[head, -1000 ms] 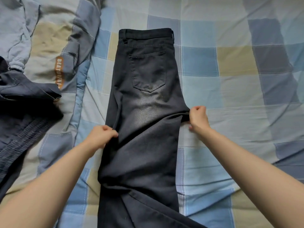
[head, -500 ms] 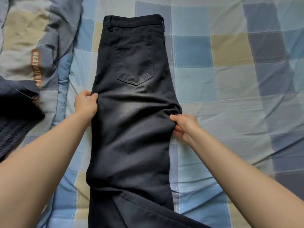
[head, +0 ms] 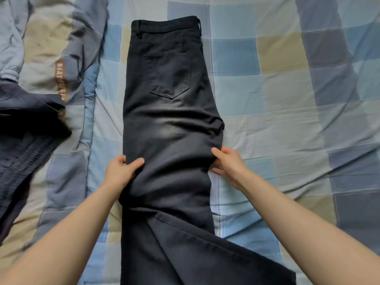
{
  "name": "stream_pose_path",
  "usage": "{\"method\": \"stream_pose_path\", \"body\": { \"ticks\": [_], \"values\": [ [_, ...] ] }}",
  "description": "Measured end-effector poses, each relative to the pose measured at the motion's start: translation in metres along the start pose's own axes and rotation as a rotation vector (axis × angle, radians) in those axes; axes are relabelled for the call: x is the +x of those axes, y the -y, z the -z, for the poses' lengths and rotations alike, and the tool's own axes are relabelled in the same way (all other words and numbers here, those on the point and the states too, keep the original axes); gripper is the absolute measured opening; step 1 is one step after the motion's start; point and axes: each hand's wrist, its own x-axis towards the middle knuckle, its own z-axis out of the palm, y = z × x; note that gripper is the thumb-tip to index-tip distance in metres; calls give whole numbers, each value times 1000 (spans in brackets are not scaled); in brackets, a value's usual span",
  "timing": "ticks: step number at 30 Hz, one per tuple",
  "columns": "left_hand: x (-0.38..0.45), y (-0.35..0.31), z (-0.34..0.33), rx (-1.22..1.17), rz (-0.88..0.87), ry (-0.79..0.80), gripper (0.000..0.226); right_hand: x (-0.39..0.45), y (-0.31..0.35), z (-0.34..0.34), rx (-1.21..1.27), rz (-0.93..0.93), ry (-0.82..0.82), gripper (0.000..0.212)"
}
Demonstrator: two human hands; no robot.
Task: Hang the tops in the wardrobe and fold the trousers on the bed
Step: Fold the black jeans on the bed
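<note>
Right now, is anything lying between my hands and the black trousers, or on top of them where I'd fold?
Nothing visible does. The left hand and the right hand already hold the black trousers at opposite edges, and nothing lies on them. The dark garment sits apart at the left.

The left hand point(head: 120, 171) has slid down the trousers' point(head: 168, 140) left edge, level with the right hand point(head: 228, 164).

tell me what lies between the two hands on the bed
In the head view, only the black trousers lie between them: the left hand grips their left edge and the right hand pinches their right edge, over the checked bedsheet.
</note>
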Motion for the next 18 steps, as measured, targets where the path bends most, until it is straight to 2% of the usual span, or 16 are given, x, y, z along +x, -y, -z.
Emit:
{"method": "stream_pose_path", "body": {
  "ticks": [3,5,8,11,12,15,18],
  "values": [
    [-26,39,4,96,11,0,41,-5,-24,3,-293,119,-166,38],
    [-28,43,8,48,71,-76,43,-6,-40,3,-418,98,-175,42],
    [-32,41,13,-136,162,-107,37,-11,-48,-5,-391,79,-159,38],
    [-58,45,11,-338,282,4,43,-36,-43,-7,-131,-105,-1,45],
    [-73,53,10,-393,301,47,46,-48,-48,-6,-131,-167,77,48],
    [-107,76,5,-515,288,117,42,-79,-72,1,-344,-199,143,63],
    [-136,102,3,-425,329,108,27,-113,-106,19,-744,-97,201,66]
  ]
}}
